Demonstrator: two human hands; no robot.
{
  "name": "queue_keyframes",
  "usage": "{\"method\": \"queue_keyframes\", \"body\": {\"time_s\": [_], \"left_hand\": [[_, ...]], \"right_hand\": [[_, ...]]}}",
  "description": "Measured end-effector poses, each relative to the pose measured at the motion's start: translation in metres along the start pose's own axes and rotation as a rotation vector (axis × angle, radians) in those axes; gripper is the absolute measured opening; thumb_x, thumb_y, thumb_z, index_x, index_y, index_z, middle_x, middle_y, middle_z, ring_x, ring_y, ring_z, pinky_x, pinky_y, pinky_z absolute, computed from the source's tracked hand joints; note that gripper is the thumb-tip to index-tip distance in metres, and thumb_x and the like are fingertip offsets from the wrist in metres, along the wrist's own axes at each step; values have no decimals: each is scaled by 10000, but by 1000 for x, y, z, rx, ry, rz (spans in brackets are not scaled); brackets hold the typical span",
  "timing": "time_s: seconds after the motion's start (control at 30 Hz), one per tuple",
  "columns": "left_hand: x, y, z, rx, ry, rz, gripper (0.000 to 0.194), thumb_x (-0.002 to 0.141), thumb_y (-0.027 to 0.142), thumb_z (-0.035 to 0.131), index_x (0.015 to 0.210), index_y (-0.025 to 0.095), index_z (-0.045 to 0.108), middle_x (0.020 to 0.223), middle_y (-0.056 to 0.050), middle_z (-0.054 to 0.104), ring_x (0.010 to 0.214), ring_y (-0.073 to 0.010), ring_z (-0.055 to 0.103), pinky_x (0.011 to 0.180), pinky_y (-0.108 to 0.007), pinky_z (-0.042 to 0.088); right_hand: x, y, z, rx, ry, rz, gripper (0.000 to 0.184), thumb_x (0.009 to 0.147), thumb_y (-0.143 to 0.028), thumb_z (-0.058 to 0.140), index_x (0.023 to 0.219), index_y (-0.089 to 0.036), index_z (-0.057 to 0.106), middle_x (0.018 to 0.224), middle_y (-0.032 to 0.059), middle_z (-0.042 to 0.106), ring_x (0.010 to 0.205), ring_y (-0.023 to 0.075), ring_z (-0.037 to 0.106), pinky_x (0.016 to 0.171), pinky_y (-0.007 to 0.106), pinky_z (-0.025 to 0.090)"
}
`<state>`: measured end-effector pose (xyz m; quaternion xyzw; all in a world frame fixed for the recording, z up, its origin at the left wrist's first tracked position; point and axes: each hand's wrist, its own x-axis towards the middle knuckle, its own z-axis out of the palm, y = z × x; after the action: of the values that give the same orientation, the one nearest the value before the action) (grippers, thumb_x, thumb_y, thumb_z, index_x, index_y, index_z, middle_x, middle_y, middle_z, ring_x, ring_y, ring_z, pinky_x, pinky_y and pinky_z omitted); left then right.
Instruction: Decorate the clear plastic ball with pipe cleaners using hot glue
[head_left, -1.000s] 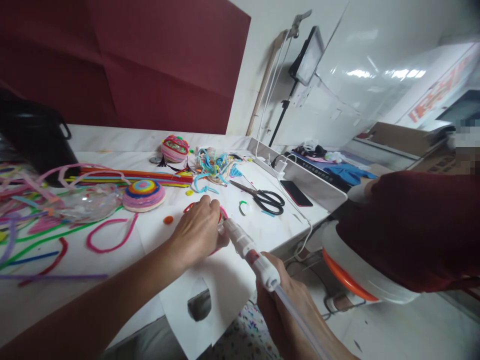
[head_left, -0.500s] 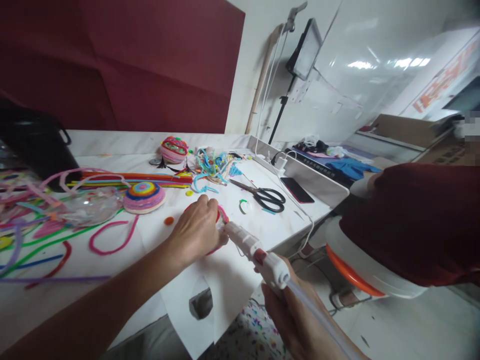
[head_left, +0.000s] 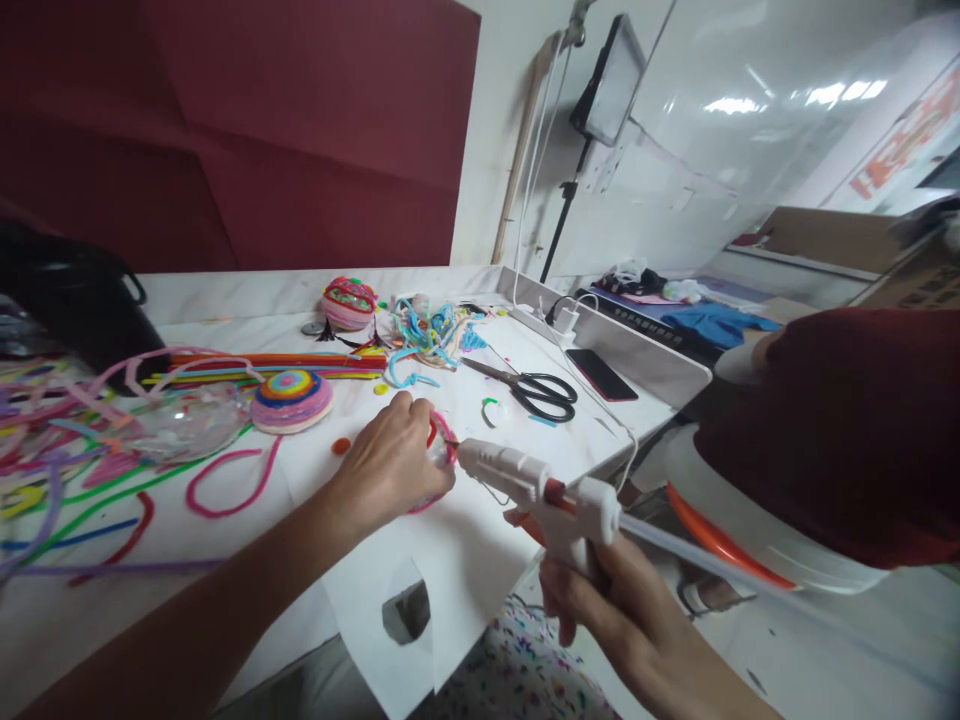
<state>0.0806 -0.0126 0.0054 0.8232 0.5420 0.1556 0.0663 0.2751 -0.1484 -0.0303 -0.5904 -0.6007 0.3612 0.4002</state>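
Hands both occupied: left hand (head_left: pixel 394 450) pinching a rounded piece (head_left: pixel 444 432) above the bench (head_left: pixel 581 445); right hand (head_left: pixel 622 600) wrapped round the grip of a white plastic glue gun (head_left: pixel 517 470), translucent rod (head_left: pixel 667 540) trailing behind; nozzle at the piece's rim, contact unclear; piece partly hidden, clear and glossy inside, edged pink and red; coiled, colour-banded dome (head_left: pixel 291 402) lies farther left.

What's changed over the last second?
The right hand has swung the back of the glue gun rightward, so it now shows more side-on, its nozzle still close by the pink-rimmed piece. Nothing visibly taken up or let go. Unchanged: left hand gripping that piece; scissors and phone lying on the table.
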Motion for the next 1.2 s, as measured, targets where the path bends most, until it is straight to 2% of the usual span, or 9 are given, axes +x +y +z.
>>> {"method": "queue_keyframes", "body": {"time_s": [0.07,0.17,0.33,0.53,0.9,1.2], "left_hand": [[0,0,0,-3,1,-2,312,699,322,590,970,168,566,1000,-111,576,934,-291,619,796,-390,499],[0,0,-1,-4,0,3,318,701,318,598,981,171,564,1007,-105,575,959,-283,612,820,-382,491],[-1,0,-2,-14,-20,3,342,707,292,603,1016,153,558,1029,-111,565,979,-274,599,851,-383,482],[0,-3,-1,-32,-14,7,396,655,289,646,1021,178,543,1018,-92,559,994,-267,596,870,-384,486],[0,-17,3,-93,57,106,491,626,280,693,1084,180,546,1000,-87,597,974,-251,597,883,-362,485],[3,-25,2,-63,40,101,535,642,297,685,1141,157,555,1007,-62,596,991,-243,596,898,-349,485]], "right_hand": [[4,4,-1,154,-38,74,380,917,-397,506,1211,-173,595,688,0,575,593,144,578,519,272,517],[13,9,-5,324,-113,91,374,889,-391,558,1173,-153,606,618,-22,554,536,131,560,506,267,511],[29,12,-9,566,-266,160,354,833,-314,606,1133,-127,595,579,-15,609,455,117,559,449,226,472],[44,13,-12,811,-354,246,404,755,-285,640,1118,-109,610,521,-11,595,385,100,496,362,191,441],[66,29,-33,1030,-498,272,288,776,-220,624,1041,-109,640,482,14,598,337,90,487,304,145,394],[64,38,-38,1023,-516,304,375,784,-197,605,1139,-80,634,489,11,583,364,87,471,319,152,424]]}}
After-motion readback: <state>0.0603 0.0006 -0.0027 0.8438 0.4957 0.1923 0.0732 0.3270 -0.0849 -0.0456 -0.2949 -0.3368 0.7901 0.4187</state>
